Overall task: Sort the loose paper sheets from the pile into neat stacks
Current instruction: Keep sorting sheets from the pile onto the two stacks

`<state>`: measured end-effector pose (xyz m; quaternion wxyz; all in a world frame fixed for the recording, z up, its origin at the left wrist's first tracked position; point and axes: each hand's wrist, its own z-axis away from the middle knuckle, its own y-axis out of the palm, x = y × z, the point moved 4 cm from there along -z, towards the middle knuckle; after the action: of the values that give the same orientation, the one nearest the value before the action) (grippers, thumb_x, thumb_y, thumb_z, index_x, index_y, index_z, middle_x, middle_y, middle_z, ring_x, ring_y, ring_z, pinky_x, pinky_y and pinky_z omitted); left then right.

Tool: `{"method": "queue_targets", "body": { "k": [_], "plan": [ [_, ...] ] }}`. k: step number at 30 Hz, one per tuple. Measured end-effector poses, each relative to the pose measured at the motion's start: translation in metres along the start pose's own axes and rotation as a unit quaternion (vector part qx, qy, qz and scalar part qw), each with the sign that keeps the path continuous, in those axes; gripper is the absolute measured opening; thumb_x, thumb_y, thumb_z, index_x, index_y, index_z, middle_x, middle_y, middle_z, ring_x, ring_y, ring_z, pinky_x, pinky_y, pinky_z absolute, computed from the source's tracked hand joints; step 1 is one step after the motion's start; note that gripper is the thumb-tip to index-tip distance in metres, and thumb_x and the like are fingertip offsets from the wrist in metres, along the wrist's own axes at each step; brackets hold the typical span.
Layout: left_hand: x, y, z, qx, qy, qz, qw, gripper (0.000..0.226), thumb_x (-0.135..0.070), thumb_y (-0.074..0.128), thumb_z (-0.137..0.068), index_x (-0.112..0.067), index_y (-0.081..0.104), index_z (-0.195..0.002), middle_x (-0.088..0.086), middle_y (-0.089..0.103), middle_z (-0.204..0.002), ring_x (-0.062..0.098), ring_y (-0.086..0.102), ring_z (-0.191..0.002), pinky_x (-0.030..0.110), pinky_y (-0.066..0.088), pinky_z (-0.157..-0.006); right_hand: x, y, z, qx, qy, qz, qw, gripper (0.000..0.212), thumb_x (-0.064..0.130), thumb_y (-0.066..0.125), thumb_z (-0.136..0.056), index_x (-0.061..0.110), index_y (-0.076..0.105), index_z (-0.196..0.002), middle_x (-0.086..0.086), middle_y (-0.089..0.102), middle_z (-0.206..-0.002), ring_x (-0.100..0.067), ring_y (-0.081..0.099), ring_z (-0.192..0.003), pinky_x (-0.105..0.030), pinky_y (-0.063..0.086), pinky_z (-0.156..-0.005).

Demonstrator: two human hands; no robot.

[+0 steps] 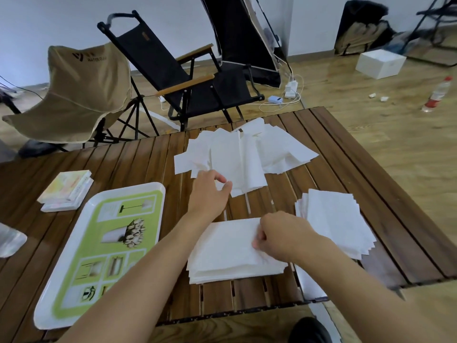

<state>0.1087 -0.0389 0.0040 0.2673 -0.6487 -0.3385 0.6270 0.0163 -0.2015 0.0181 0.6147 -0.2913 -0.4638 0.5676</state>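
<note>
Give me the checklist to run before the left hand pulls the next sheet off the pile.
1. Left hand at the near edge of the pile: ok.
2. Its grip closed on a single sheet: cannot tell.
3. Right hand grips the near stack, steadying it: ok.
4. Right stack edges squared: not ok, they are fanned.
5. Tray apart from the near stack: ok.

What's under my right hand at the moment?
The near stack of white sheets, lying on the slatted wooden table. The right hand pinches its crumpled right edge; the hand covers that part, so how many sheets it grips cannot be seen.
</note>
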Motion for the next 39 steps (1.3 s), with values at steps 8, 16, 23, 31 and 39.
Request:
{"method": "queue_targets", "body": {
  "k": [8, 16, 23, 31, 39],
  "plan": [
    [-0.037, 0.04, -0.05, -0.013, -0.076, -0.172, 0.982, 0.065, -0.053, 0.062, -0.093, -0.012, 0.042, -0.139, 0.01, 0.044, -0.143, 0.031, 0.047, -0.13, 0.044, 0.047, -0.103, -0.001, -0.004, 0.0, 0.021, -0.003, -0.004, 1.0, 0.028, 0.031, 0.056, -0.101, 0.014, 0.064, -0.122, -0.004, 0.069, -0.109, -0.021, 0.065, -0.096, -0.032, 0.05, -0.087],
    [-0.017, 0.04, -0.053, -0.045, -0.026, -0.187, 0.981, 0.029, -0.031, 0.053, -0.103, -0.011, 0.058, -0.123, 0.011, 0.056, -0.132, 0.028, 0.059, -0.114, 0.034, 0.054, -0.085, 0.003, -0.008, 0.003, 0.038, -0.014, 0.003, 0.999, 0.031, 0.032, 0.057, -0.101, 0.013, 0.062, -0.125, -0.003, 0.064, -0.102, -0.019, 0.059, -0.089, -0.031, 0.048, -0.085],
    [-0.034, -0.033, 0.006, -0.033, 0.134, -0.018, 0.99, 0.012, -0.023, 0.058, -0.099, -0.021, 0.052, -0.088, -0.007, 0.057, -0.098, 0.012, 0.056, -0.083, 0.022, 0.044, -0.069, -0.019, -0.039, 0.009, -0.084, -0.002, -0.144, 0.986, 0.049, 0.059, 0.061, -0.092, 0.018, 0.053, -0.118, 0.007, 0.06, -0.093, -0.015, 0.061, -0.091, -0.031, 0.048, -0.077],
    [-0.039, -0.076, 0.109, 0.279, 0.175, 0.189, 0.925, 0.018, -0.013, 0.059, -0.076, -0.019, 0.052, -0.062, -0.001, 0.076, -0.107, 0.014, 0.066, -0.094, 0.02, 0.047, -0.073, -0.024, -0.049, 0.016, -0.023, -0.175, -0.315, 0.933, 0.117, 0.059, 0.089, -0.061, 0.046, 0.018, -0.153, 0.029, 0.045, -0.148, 0.001, 0.044, -0.135, -0.034, 0.045, -0.111],
    [-0.001, -0.074, 0.1, 0.266, 0.02, 0.219, 0.939, 0.023, -0.036, 0.069, -0.091, -0.021, 0.062, -0.075, 0.005, 0.065, -0.085, 0.012, 0.062, -0.076, 0.021, 0.046, -0.067, -0.029, -0.044, 0.022, 0.023, -0.184, -0.302, 0.935, 0.038, 0.052, 0.07, -0.088, 0.014, 0.069, -0.083, -0.005, 0.063, -0.076, -0.021, 0.059, -0.066, -0.027, 0.045, -0.064]
  ]
}}
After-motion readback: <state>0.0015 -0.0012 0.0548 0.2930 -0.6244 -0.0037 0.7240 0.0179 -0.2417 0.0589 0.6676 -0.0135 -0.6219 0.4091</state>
